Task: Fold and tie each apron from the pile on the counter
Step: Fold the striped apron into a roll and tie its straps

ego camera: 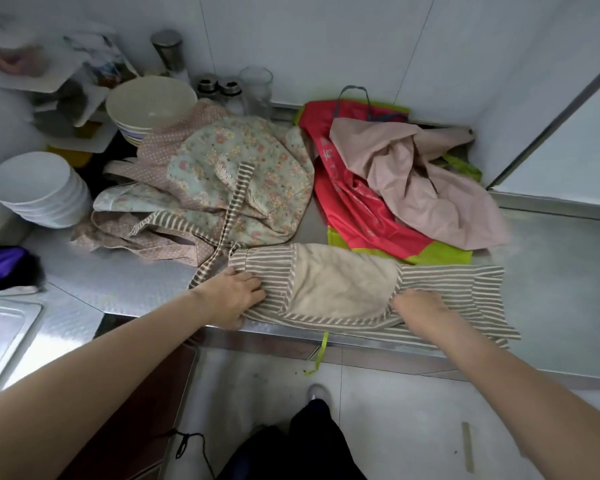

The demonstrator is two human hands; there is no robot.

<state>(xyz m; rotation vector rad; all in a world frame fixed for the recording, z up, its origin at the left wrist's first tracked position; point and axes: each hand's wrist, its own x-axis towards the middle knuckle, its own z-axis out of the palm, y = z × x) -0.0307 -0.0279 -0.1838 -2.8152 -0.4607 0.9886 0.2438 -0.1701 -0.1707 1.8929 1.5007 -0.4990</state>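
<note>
1. We see the striped apron (343,289) folded into a band along the desk's (136,285) front edge; its strap runs up over the flowered apron (236,174).
2. Our left hand (234,294) curls its grip onto the band's left end; our right hand (420,303) grasps the right part.
3. A pink cloth (420,181) lies on a red apron (347,202) behind.

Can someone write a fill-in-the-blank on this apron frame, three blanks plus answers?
1. Both hands rest on the ____ apron at the counter's front edge.
2. The floral apron lies to the ____ of the red and green apron.
3. A stack of white ____ stands left of the pile.

Answers: striped; left; bowls
</note>
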